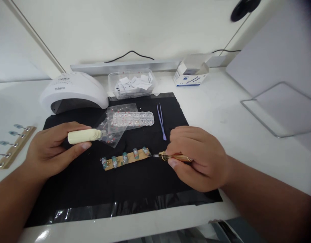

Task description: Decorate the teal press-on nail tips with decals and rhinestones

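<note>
My left hand (52, 148) grips a cream-coloured bottle (83, 136) lying sideways, its nozzle pointing right over the black mat (135, 189). My right hand (196, 157) holds a gold pen-like tool (174, 156) whose thin tip points left, close to the right end of a wooden strip (125, 158) carrying several painted artificial nails. The strip lies flat on the mat between my two hands.
A white nail lamp (74, 91) stands at the back left. A clear rhinestone case (133, 118), plastic sheets and purple tweezers (161, 120) lie behind the strip. A clear tub of packets (131, 82), an alcohol pad box (190, 74) and a second nail strip (12, 145) sit around.
</note>
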{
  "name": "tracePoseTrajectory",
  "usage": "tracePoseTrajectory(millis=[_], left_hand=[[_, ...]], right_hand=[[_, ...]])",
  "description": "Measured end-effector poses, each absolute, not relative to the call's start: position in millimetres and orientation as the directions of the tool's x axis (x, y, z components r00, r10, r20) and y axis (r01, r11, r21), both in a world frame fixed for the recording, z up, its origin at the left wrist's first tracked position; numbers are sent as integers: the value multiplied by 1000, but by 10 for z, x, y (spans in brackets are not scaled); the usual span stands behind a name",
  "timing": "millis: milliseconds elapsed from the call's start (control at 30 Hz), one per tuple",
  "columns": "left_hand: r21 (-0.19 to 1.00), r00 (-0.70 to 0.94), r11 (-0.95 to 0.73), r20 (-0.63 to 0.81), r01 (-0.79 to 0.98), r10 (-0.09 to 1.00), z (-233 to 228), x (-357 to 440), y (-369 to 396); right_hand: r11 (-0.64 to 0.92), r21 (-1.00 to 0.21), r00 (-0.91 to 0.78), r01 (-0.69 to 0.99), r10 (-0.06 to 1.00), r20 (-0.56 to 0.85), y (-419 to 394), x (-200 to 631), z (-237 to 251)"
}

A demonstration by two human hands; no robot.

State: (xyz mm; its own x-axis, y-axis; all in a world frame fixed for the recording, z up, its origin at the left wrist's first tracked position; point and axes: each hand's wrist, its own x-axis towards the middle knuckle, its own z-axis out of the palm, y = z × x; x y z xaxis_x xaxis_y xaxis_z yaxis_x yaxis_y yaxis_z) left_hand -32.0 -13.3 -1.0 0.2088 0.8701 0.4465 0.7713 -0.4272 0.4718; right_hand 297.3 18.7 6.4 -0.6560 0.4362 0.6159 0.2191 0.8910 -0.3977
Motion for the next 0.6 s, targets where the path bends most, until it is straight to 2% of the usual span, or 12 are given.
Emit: tracePoseTrajectory(millis=[267,433,600], left_hand=[[497,155,-397,458,772,875,-11,-290,-164],[489,176,-424,473,763,863,-40,-291,-160],[532,135,-403,471,745,872,-15,-242,-176]], right_hand=[[889,-380,-667,256,447,596,194,2969,61],[887,-383,-690,257,446,570,204,2969,59],[887,-386,-685,255,447,575,197,2973,52]])
